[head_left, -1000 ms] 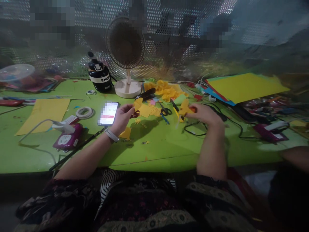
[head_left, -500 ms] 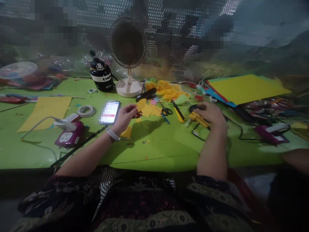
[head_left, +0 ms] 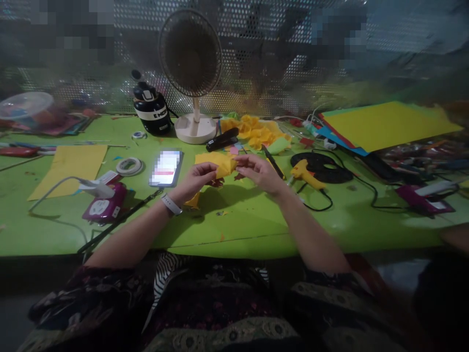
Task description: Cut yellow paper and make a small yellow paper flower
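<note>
Pinched in my left hand [head_left: 195, 181] is a piece of yellow paper [head_left: 225, 165], raised a little over the green table. My right hand [head_left: 262, 173] has its thumb and fingertips closed on the right edge of that same piece. A yellow hot glue gun [head_left: 309, 177] lies to the right of my right hand, partly on a flat black plate with holes [head_left: 335, 170]. Beyond my right hand is a yellow-and-black utility knife [head_left: 273, 162]. More yellow paper scraps [head_left: 193, 200] lie under my left hand.
A phone [head_left: 165, 167], a tape roll [head_left: 129, 166] and a purple power adapter [head_left: 106, 203] are on the left. A fan [head_left: 196, 128], a bottle [head_left: 152, 115] and crumpled orange-yellow paper [head_left: 252, 132] stand behind. Coloured sheets [head_left: 388, 124] and a second purple adapter [head_left: 425, 199] lie right.
My right hand has let go of the glue gun, leaving it on the table, and moved left to the yellow paper. My left hand still holds the paper, and the view has shifted slightly.
</note>
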Available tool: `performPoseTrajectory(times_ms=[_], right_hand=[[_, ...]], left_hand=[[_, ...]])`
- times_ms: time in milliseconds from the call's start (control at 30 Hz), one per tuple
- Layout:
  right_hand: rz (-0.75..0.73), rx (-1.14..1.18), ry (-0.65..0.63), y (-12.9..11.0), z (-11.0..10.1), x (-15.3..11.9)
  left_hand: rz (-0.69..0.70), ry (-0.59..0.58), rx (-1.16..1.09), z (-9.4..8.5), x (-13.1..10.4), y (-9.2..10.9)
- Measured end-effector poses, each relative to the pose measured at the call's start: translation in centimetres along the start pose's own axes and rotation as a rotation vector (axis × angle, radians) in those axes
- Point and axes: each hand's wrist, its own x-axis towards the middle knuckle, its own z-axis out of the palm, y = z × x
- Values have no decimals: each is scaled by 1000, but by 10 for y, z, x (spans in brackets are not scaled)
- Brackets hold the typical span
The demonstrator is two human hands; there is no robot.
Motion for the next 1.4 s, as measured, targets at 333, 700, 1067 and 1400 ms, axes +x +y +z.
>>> performPoseTrajectory(times_ms=[333,700,1067,1400], right_hand=[[-97,-215,40,6,-4,1],[-303,-793,204,10,-19,3],[-305,-853,181,12,-17,4],[-281,-855,170,9,-15,3]], left_hand=[[54,-5,224,-8,5,-1],[121,-200,1346,-9,-3,10],[93,-256,1310,-10,0,7],[110,-245,1234,-13,3,4]])
